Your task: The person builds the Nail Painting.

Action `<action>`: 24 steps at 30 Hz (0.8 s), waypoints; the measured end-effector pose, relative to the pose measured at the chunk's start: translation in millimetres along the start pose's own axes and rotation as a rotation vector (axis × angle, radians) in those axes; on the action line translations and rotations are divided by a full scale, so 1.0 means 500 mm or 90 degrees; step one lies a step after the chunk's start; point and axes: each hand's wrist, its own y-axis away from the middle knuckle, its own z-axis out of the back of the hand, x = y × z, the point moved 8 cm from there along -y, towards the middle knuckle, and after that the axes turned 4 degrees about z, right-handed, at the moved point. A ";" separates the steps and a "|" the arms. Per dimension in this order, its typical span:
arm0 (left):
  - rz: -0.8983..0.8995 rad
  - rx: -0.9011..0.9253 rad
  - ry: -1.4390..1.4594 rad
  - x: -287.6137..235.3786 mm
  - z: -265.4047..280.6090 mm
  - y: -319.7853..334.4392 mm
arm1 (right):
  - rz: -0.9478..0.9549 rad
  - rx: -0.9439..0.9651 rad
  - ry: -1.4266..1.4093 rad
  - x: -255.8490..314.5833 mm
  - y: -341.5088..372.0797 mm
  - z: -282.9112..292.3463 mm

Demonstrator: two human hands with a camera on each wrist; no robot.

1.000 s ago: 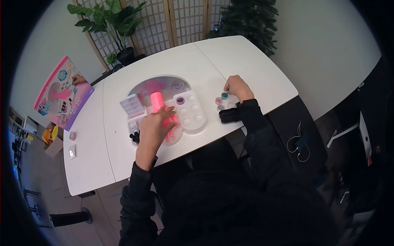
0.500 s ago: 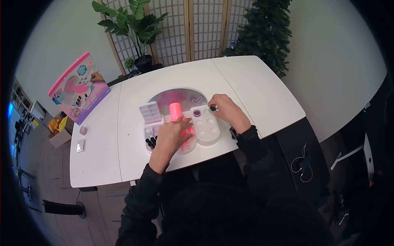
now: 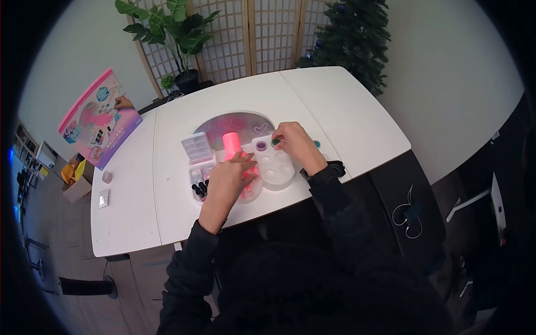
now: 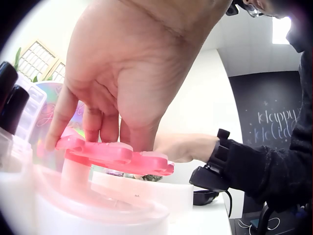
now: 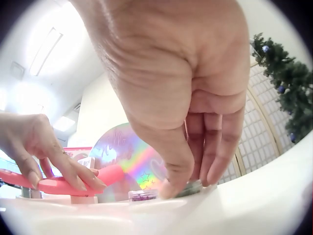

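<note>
My right hand [image 3: 298, 148] pinches a small round pot of dark green glitter [image 3: 276, 143] between thumb and fingertips, at a far well of the white tray [image 3: 279, 180]. Beside it a pot of purple glitter [image 3: 261, 146] sits in another well. My left hand [image 3: 224, 183] rests with extended fingers on a flat pink hand-shaped stand [image 4: 117, 154], its fingertips touching the top. A pink cylinder [image 3: 231, 143] rises behind that hand. Bottles with black caps [image 3: 199, 188] stand to its left, near a clear compartment case [image 3: 197, 148].
A shiny rounded backboard [image 3: 215, 123] stands behind the set. A teal pot [image 3: 317, 143] lies right of my right hand. At the table's left are a printed box [image 3: 100, 123], a small clear pot [image 3: 106, 177] and a flat packet [image 3: 104, 197].
My right hand has moved left from the loose pots on the table to the white tray, carrying the green pot. The left hand stays on the pink stand.
</note>
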 end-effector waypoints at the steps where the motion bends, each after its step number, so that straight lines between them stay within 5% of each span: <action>1: 0.005 -0.002 0.002 0.002 0.000 -0.002 | 0.002 -0.020 0.001 0.006 0.009 0.021; 6: 0.054 0.049 0.024 0.007 -0.014 -0.006 | -0.183 -0.066 0.201 -0.063 0.055 0.131; 9: -0.019 -0.002 -0.024 -0.006 0.002 -0.002 | -0.173 -0.028 0.291 -0.147 0.092 0.112; 15: 0.045 0.026 0.023 0.004 -0.004 0.006 | -0.256 0.077 0.268 -0.217 0.083 0.071; 18: 0.004 -0.025 0.006 0.009 -0.013 0.008 | -0.108 -0.006 0.241 -0.239 0.073 0.075; 24: 0.017 -0.016 0.012 0.009 -0.022 0.006 | -0.009 0.002 -0.025 -0.021 0.032 0.084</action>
